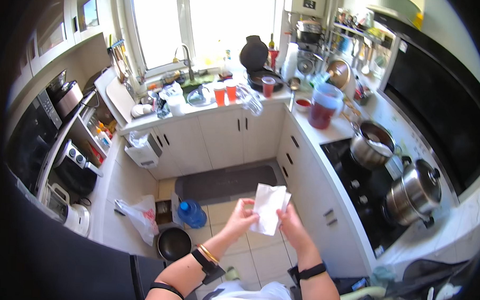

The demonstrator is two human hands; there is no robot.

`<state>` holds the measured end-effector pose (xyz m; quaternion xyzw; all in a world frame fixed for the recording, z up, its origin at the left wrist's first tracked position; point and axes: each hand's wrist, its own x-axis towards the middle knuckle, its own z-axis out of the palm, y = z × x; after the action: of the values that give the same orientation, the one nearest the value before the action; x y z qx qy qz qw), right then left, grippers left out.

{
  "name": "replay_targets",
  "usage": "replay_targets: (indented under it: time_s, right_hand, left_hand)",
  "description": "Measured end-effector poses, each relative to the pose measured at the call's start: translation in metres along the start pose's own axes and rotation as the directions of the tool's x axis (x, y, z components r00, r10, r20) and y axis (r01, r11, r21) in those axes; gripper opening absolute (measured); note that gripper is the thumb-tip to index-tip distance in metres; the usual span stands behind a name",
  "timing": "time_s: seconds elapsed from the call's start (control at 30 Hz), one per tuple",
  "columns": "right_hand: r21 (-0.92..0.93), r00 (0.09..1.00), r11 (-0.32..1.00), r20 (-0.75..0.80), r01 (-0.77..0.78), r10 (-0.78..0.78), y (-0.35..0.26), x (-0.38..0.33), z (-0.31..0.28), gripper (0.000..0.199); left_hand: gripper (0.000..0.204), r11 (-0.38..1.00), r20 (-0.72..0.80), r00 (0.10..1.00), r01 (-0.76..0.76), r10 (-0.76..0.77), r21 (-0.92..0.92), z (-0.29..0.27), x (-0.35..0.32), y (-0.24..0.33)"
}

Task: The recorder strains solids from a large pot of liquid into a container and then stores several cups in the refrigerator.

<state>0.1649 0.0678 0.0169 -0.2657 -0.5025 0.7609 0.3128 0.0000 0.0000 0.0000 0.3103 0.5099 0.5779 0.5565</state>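
Both my hands hold a folded piece of white paper [268, 208] in front of me, above the floor. My left hand [241, 219] pinches its left edge between thumb and fingers. On the opposite edge, my right hand [292, 225] grips it the same way. The paper looks thin and layered, with a second edge showing at its right. Whether it is a napkin or a small bag I cannot tell.
To the right, a steel pot [372, 146] and a lidded steamer pot [414, 194] stand on the black stove [350, 180]. A pitcher of red liquid [324, 106] and red-filled cups [219, 95] sit on the counter. A blue water bottle [192, 214] and black pan [174, 244] are on the floor.
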Motion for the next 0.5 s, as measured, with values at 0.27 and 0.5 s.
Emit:
replay_targets:
  time_s: [0.27, 0.5]
  right_hand:
    - [-0.150, 0.975, 0.985, -0.217, -0.079, 0.045, 0.030, 0.167, 0.017, 0.036]
    - [-0.768, 0.961, 0.596, 0.277, 0.234, -0.019, 0.006, 0.312, -0.009, 0.025]
  left_hand:
    - [0.052, 0.893, 0.021, 0.999, -0.054, 0.050, 0.447, -0.106, 0.115, 0.030]
    - [0.049, 0.722, 0.043, 0.946, -0.274, 0.322, 0.636, -0.153, 0.223, 0.088]
